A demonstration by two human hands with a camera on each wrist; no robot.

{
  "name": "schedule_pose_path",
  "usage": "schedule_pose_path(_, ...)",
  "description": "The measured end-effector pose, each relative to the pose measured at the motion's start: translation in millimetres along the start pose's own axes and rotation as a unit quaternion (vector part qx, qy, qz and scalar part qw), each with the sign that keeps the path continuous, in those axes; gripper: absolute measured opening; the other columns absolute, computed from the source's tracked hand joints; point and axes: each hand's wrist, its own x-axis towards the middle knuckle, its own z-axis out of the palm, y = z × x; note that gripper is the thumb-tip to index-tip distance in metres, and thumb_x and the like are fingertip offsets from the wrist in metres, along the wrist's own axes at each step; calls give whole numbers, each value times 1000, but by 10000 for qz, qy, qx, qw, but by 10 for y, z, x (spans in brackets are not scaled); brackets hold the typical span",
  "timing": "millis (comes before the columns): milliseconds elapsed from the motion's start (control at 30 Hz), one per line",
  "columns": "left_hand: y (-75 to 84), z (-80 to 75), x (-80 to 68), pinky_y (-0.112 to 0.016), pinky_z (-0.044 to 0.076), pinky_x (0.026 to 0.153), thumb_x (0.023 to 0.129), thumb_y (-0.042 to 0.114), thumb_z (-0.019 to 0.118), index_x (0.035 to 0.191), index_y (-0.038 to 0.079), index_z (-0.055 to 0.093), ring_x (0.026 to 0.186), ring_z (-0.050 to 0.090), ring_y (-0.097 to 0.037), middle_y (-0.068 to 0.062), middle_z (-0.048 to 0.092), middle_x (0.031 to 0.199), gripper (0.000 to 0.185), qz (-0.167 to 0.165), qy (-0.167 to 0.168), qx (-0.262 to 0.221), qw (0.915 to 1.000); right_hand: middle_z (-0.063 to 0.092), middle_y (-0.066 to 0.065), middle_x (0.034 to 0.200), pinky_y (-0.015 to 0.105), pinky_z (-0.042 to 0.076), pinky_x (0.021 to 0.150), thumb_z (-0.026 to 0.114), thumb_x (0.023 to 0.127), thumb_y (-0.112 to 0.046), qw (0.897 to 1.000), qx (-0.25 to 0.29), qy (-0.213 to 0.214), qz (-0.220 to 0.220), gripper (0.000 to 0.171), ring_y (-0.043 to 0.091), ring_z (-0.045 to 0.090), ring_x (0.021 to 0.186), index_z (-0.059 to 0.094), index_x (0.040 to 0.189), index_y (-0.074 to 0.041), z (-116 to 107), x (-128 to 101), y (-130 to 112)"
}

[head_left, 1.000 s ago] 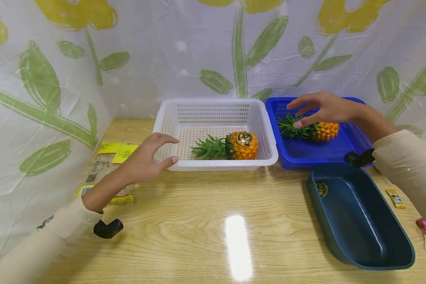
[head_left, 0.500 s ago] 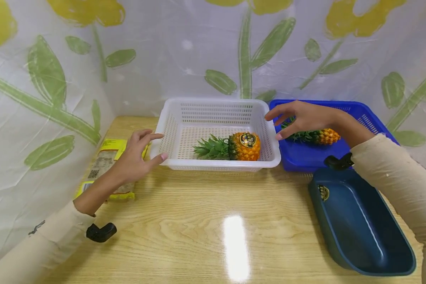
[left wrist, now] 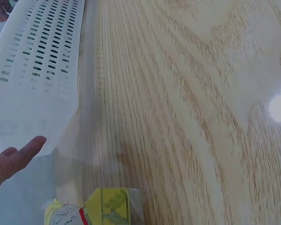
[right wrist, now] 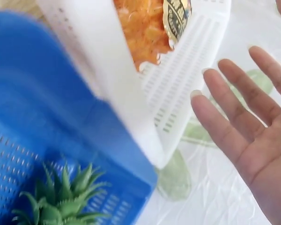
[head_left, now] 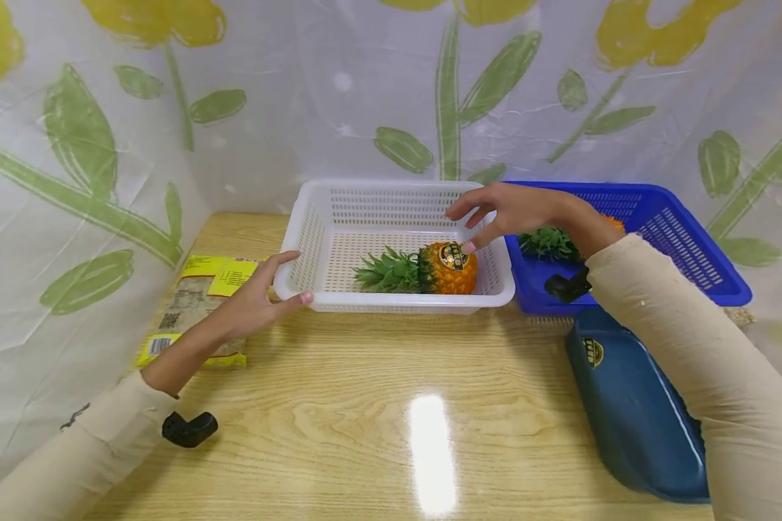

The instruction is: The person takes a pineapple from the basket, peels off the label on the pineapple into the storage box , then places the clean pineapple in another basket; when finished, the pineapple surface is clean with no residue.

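A white perforated basket (head_left: 339,264) stands at the back of the table, with a pineapple (head_left: 450,273) lying in it, leaves to the left. At the basket's left end is my left hand (head_left: 250,304), thumb and fingers spread about the rim corner; the left wrist view shows its fingertips right at the corner. My right hand (head_left: 515,210) hovers over the basket's right end near the pineapple, fingers spread and holding nothing. Below that forearm, a blue basket (head_left: 680,242) holds a second pineapple (head_left: 550,244), partly hidden by the arm.
A dark teal bin (head_left: 632,412) stands in front of the blue basket, partly covered by my right sleeve. To the left lies a yellow-edged food packet (head_left: 192,307) under my left forearm. A flower-printed cloth (head_left: 274,108) hangs close behind the baskets.
My right hand has moved left, from above the blue basket to above the white basket's right end. My left hand has shifted slightly left, to the white basket's corner.
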Motion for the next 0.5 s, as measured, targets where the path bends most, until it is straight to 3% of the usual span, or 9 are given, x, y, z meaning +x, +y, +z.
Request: schedule_pose_path(500, 4, 29, 38, -52, 46, 100, 95, 38, 69, 160, 14, 6, 135, 46, -40, -23, 33, 155, 93, -128, -131, -658, 9977, 37, 16, 158, 54, 45, 107, 75, 89, -42, 9938, 93, -802, 763, 77, 37, 41, 142, 40, 154, -18, 4, 355, -37)
